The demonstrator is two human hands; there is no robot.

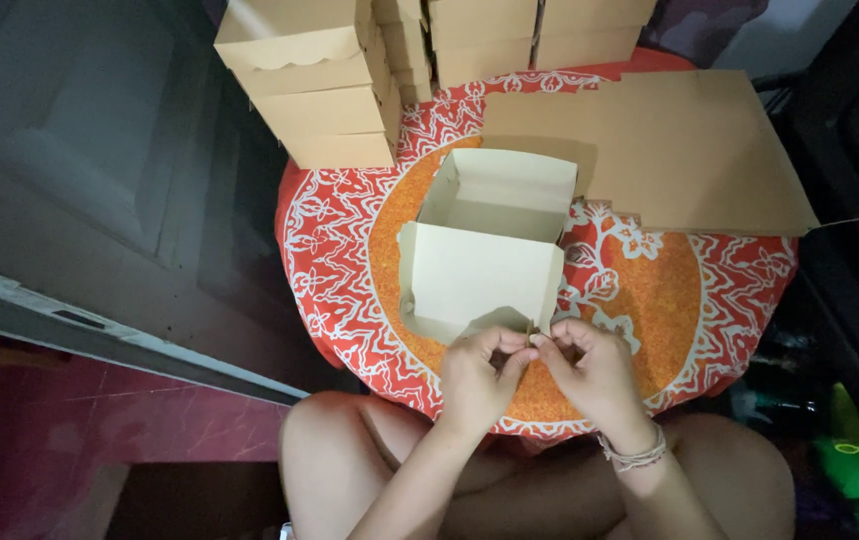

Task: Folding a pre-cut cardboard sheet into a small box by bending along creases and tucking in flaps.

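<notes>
Bare knees at the bottom edge, crossed under a round table (739, 290) covered in a red and orange patterned cloth. Left hand (479, 375) and right hand (589, 370) together at the near rim — fingers pinched shut on the near flap of a half-folded cream cardboard box (484, 260). Beaded bracelet (634, 455) on the right wrist. Box open-topped, resting mid-table. Flat brown cardboard sheets (689, 150) just behind it to the right — stacked finished boxes (319, 90) along the far edge.
</notes>
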